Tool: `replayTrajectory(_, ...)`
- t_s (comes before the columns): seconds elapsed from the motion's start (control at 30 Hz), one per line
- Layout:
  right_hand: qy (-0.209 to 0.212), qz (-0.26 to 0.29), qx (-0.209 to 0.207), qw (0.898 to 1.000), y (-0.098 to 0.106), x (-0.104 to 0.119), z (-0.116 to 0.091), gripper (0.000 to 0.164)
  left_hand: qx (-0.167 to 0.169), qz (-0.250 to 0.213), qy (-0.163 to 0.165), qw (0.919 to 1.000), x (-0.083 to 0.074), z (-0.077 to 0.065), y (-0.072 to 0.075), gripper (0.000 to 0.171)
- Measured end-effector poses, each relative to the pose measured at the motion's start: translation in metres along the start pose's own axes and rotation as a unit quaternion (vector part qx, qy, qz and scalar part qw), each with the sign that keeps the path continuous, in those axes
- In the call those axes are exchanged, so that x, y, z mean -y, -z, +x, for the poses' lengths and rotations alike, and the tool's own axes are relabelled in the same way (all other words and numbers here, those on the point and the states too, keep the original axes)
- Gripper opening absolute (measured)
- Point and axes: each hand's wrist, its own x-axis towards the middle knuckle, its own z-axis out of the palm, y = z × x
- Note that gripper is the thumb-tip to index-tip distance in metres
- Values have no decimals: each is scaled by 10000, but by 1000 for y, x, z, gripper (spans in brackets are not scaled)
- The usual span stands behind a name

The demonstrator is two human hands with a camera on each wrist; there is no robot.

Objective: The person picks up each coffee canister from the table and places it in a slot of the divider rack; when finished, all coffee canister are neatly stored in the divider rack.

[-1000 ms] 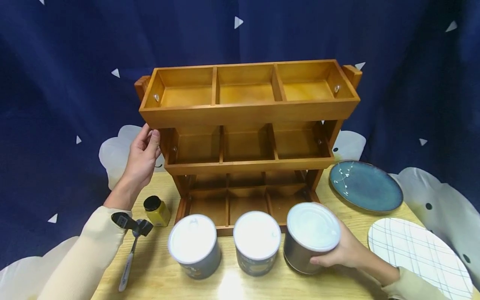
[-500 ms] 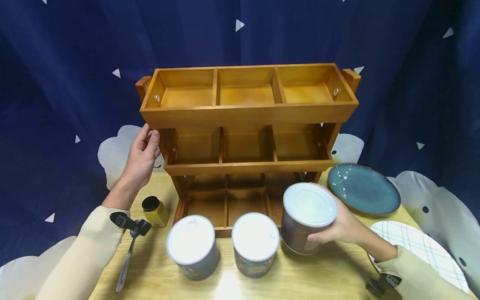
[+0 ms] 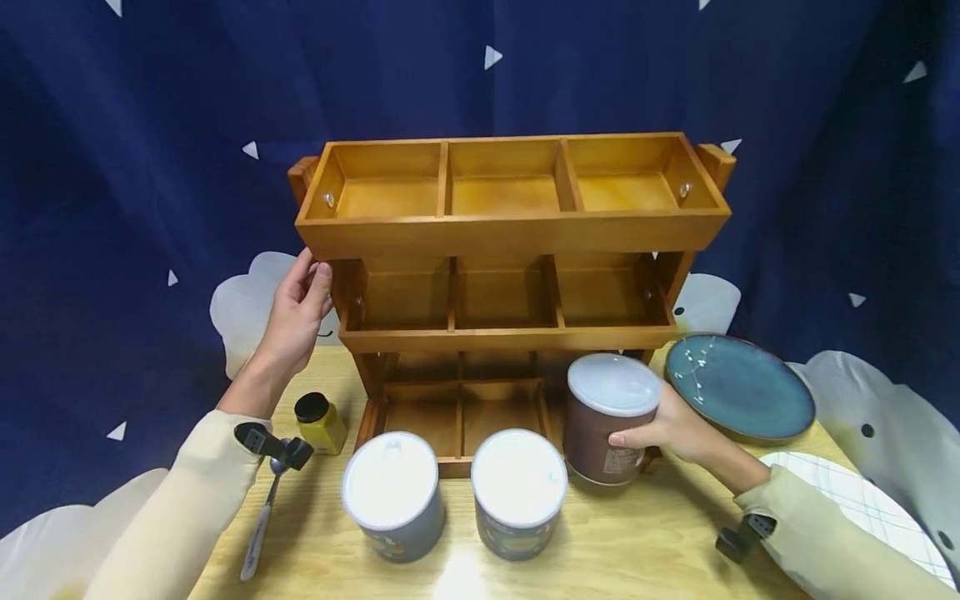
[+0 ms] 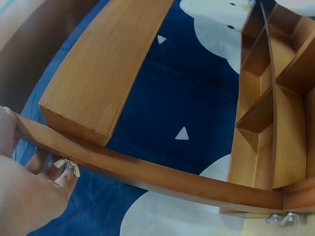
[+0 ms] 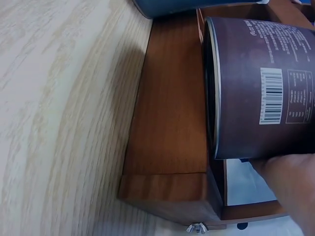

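Observation:
A three-tier wooden rack [image 3: 510,233] with divided trays stands at the centre of the head view. My left hand [image 3: 300,308] holds the rack's left side post [image 4: 162,172], beside a wing nut [image 4: 68,166] in the left wrist view. With my right hand [image 3: 667,429] I grip a brown canister [image 3: 600,442] with a whitish lid. It is raised over the front board of the lowest tray's right compartment, tilted slightly. The right wrist view shows its barcode side and the rack's front board [image 5: 167,108] below it. My right fingers are mostly hidden behind the canister.
Two grey-blue canisters [image 3: 395,500] with white lids stand before the rack. To the left are a yellow jar [image 3: 322,429] with a black lid and a spoon [image 3: 258,533]. A blue plate [image 3: 742,387] and a checked white plate [image 3: 862,500] lie right.
My right hand has lifted the brown canister from the table and carried it back towards the lowest tray. My left hand stays on the side post; the view has shifted slightly.

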Motion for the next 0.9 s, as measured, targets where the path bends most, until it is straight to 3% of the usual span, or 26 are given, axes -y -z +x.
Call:
replayTrajectory(0.47, -241, -100, -176, 9995, 3, -15, 16, 79, -143, 205, 18, 9997, 1, -2, 1, 50)
replayTrajectory(0.67, -276, -94, -537, 9981, 2, -19, 22, 70, -154, 125, -11, 9998, 2, -3, 2, 51)
replayTrajectory(0.9, -358, -449, -930, 9940, 5, -24, 22, 75, -129, 75, -51, 9999, 4, 0, -1, 50)
